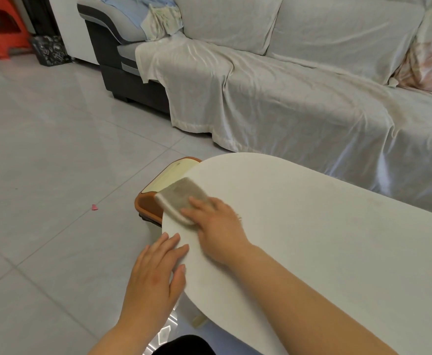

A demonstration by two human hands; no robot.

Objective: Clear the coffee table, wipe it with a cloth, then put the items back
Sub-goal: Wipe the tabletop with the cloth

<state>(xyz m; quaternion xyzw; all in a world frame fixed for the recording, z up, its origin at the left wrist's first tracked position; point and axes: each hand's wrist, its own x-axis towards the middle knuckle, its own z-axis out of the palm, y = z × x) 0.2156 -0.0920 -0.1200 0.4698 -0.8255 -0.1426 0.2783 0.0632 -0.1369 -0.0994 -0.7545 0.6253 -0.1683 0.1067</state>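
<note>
Wiping is in hand: the right hand (217, 226) presses flat-fingered on the cloth (181, 201) at the desk's (312, 252) rounded end, the left hand (156, 267) rests open on its rim; next, likely a sweep along the top.

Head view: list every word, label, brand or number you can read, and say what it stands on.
No text can be read.
Bag: white marks on black, too small and blurred to tell whether any are letters.
Table, cloth, bin: no print shows.
</note>
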